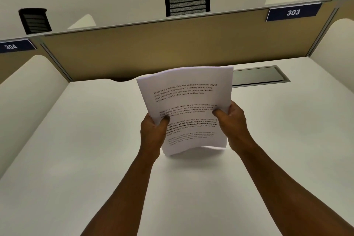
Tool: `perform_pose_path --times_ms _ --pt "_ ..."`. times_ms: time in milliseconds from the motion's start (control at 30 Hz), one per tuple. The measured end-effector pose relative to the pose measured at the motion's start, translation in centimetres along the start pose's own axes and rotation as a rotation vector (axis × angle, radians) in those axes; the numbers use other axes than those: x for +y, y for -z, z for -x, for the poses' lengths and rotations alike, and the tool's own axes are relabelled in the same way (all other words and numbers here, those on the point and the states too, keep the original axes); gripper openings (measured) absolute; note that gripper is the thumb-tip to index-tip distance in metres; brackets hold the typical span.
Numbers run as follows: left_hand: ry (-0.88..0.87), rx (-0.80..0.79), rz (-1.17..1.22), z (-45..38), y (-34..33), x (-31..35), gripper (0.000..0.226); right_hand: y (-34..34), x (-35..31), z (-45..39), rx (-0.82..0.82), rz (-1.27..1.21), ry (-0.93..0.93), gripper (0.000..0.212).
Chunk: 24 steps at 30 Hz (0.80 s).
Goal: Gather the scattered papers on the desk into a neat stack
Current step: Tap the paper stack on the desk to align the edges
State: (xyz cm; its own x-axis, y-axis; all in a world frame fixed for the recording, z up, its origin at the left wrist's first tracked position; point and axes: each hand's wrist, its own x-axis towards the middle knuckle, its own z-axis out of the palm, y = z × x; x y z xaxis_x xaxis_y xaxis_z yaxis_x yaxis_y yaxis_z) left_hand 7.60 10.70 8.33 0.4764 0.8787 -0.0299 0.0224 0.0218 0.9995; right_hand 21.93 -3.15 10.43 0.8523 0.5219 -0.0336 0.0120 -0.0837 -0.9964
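A bundle of white printed papers (188,101) stands upright above the white desk (76,149), its lower edge close to or touching the desktop. My left hand (153,132) grips the bundle's left edge, thumb across the printed front. My right hand (232,119) grips the right edge the same way, thumb on the front. The sheets bow slightly and their edges look nearly aligned. No loose sheet lies elsewhere on the desk.
A tan partition (172,44) closes the back of the desk, with white side dividers (24,90) left and right. A grey cable hatch (258,76) sits at the back right. Black chair backs (187,2) show beyond the partition.
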Motion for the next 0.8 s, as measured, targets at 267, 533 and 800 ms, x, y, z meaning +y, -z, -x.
perform_pose_path --times_ms 267,533,800 --pt "0.061 -0.021 -0.019 0.4 0.5 -2.2 0.026 -0.2 1.2 0.7 -0.006 -0.024 -0.059 0.025" --pt "0.023 -0.037 -0.050 0.1 1.0 -1.9 0.030 0.0 1.1 0.9 0.007 -0.036 -0.067 0.023" --pt "0.112 -0.049 -0.067 1.0 1.2 -4.2 0.026 -0.1 3.8 1.2 -0.050 0.016 -0.182 0.025"
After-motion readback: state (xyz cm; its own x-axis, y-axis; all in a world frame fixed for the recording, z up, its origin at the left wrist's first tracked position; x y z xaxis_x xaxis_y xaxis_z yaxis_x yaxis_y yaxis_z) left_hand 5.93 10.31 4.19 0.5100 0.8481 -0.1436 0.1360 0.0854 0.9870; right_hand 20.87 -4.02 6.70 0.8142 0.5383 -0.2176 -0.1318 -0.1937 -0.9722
